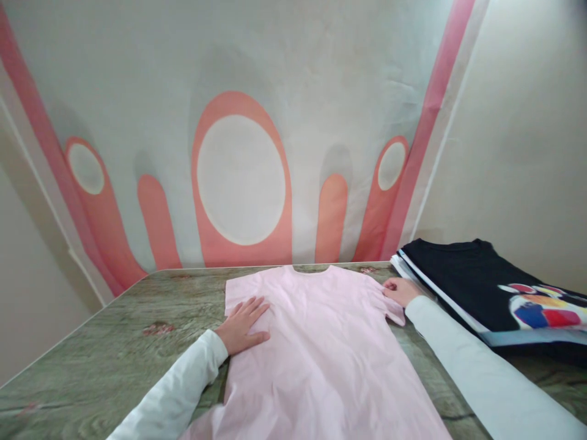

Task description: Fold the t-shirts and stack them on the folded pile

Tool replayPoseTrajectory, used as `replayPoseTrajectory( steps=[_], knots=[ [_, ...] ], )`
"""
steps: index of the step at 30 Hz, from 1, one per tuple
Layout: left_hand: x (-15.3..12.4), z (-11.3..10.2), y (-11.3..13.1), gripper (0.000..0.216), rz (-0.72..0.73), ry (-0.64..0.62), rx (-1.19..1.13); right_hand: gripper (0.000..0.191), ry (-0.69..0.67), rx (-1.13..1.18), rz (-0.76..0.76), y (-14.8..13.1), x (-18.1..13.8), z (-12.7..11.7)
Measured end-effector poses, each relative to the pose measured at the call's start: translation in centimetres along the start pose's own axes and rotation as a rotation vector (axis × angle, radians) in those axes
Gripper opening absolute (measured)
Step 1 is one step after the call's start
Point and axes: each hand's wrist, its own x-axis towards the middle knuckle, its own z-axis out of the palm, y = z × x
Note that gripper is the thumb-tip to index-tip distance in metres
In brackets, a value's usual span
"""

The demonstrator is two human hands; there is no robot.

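Observation:
A pale pink T-shirt (316,330) lies spread on the wooden table, its neckline toward the far edge and its lower part running out of view at the bottom. My left hand (243,324) rests flat on the shirt's left side below the sleeve, fingers stretched out. At the opposite side, my right hand (400,291) pinches the edge of the right sleeve between closed fingers. That sleeve is a little bunched, while the left one lies flat. Some wrinkles cross the shirt's lower front.
To the right stands a stack of folded shirts (458,263), a black one with a colourful print on top, close beside my right forearm. The wood-grain table (114,348) extends to the left. Behind it hangs a backdrop (302,79) with coral arch shapes.

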Motion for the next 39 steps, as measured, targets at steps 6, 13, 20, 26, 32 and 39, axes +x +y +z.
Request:
replayPoseTrajectory(
  steps=[6,13,20,26,32,39],
  knots=[
    [-0.8,-0.3,0.7,0.081,-0.035,-0.065,-0.017,0.022,0.169,-0.154,-0.066,-0.4,-0.2,-1.3],
    [0.2,-3.0,3.7,0.059,0.047,-0.042,-0.086,0.041,0.024,-0.033,-0.522,-7.8,-1.6,-2.9],
    [9.7,-0.8,8.4,0.037,0.072,0.017,0.099,0.053,-0.291,-0.081,-0.707,-16.3,-2.2,3.5],
    [11.7,2.4,7.2,0.049,0.004,0.219,0.05,0.046,-0.125,-0.045,-0.718,-16.0,-2.9,6.1],
    [11.0,3.2,4.9,0.069,-0.146,0.172,0.017,0.056,-0.194,-0.122,-0.717,-14.3,-1.6,6.4],
    [10.8,3.0,4.8,0.072,-0.197,0.168,0.012,0.061,-0.216,-0.326,-0.209,-9.2,5.4,4.8]
  ],
)
